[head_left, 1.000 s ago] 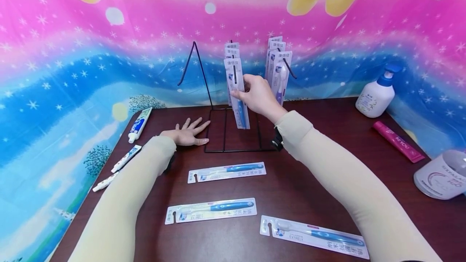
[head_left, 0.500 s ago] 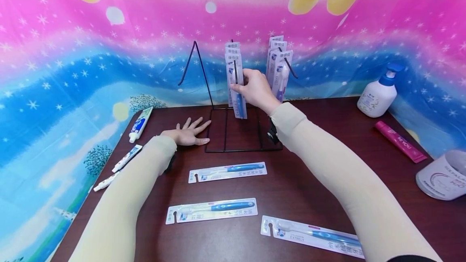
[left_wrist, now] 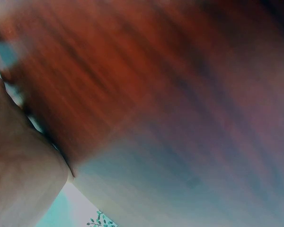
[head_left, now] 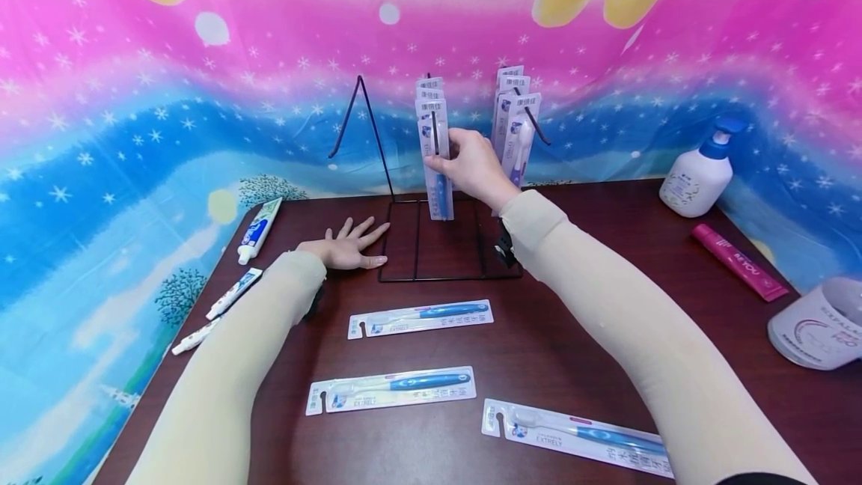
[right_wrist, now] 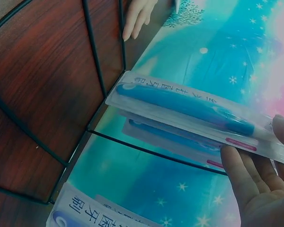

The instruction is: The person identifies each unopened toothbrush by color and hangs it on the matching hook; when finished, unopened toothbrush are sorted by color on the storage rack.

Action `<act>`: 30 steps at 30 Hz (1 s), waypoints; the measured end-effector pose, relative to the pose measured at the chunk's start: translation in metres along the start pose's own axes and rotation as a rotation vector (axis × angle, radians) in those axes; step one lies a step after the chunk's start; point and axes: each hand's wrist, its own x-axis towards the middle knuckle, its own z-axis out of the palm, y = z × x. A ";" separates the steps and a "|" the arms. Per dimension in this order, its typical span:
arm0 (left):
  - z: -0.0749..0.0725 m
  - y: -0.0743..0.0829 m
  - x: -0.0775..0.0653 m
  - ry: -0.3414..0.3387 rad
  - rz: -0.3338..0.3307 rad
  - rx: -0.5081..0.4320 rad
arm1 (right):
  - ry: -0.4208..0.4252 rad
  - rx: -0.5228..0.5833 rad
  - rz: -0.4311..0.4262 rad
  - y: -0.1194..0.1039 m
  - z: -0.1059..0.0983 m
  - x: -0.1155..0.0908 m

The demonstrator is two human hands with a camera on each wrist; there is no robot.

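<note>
Right hand (head_left: 474, 163) pinches the packaged toothbrush (head_left: 440, 197) at mid-card, upper centre of the head view, long axis near upright, header up, blue handle down; a light, square hold should suit the hook (head_left: 435, 133) best. Lower left, the left hand (head_left: 345, 249) lies spread, gripping nothing, beside the black wire rack (head_left: 416, 242).

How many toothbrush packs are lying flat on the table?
3: a far pack, a near left pack and a near right pack, its end hidden by the right sleeve. More might be hidden there.
</note>
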 end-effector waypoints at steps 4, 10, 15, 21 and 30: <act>0.000 0.001 0.000 0.002 -0.005 0.009 | 0.003 -0.006 -0.003 -0.001 0.000 0.000; 0.001 0.001 0.001 0.000 -0.010 0.011 | -0.009 -0.008 -0.001 -0.001 -0.001 0.000; 0.001 0.002 0.001 -0.004 -0.005 0.008 | -0.011 -0.013 0.001 0.000 -0.001 0.000; 0.001 0.002 0.000 -0.007 -0.003 0.004 | -0.004 -0.029 0.007 0.000 -0.003 -0.003; 0.001 -0.001 0.000 0.002 0.001 0.009 | 0.087 -0.096 0.042 -0.008 -0.013 -0.031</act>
